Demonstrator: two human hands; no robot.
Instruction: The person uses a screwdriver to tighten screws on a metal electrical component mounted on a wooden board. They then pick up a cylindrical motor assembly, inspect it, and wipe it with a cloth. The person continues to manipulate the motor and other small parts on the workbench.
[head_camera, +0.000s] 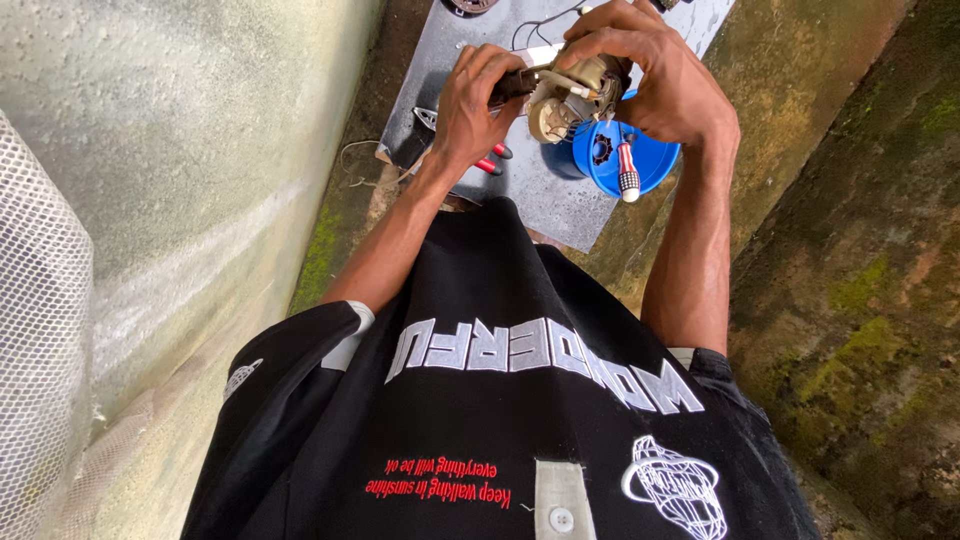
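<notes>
Stood between a pale plastered wall (200, 130) and mossy, stained concrete (860, 250), over a grey board (560, 205), in daylight.

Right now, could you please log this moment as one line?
left hand: grips motor assembly | right hand: grips it too | below: blue bowl, grey board

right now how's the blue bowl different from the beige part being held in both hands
The blue bowl rests on the grey sheet, while the beige part is held up between the left hand and right hand. The bowl is smooth, round and bright blue; the part is irregular, dull beige with metal bits. The bowl looks wider.
</notes>
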